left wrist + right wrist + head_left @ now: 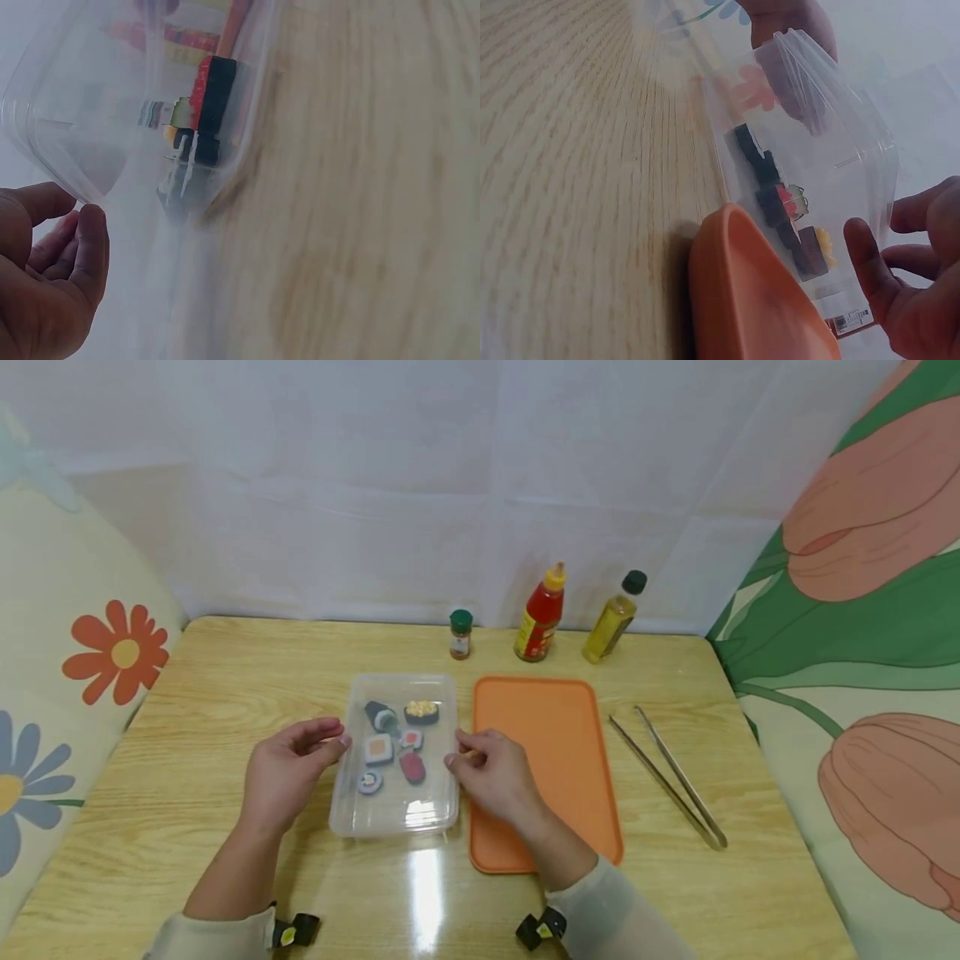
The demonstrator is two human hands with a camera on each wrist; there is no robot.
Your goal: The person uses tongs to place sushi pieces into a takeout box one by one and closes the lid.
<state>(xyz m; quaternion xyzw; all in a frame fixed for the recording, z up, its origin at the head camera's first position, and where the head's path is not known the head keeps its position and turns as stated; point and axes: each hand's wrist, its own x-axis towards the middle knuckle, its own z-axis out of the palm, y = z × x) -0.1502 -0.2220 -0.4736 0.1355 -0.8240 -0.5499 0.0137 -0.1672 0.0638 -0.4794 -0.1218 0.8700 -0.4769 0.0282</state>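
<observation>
A clear plastic food container [393,806] stands on the table with several sushi pieces [378,749] inside. They include a dark cone roll [382,717] and a piece topped with yellow [422,711]. Its rim shows doubled edges in both wrist views; I cannot tell whether a lid lies on it. My left hand [288,768] holds the left side of the rim between thumb and fingers. On the opposite side my right hand [498,772] pinches the rim, its forearm passing over an orange tray [547,735]. The left wrist view shows the left fingertips [91,225] at a rim corner.
Metal tongs [678,777] lie spread right of the tray. Along the back stand a green-capped spice jar [461,635], a red sauce bottle with yellow cap [540,614] and an oil bottle [613,620]. White cloth [375,485] hangs behind the table.
</observation>
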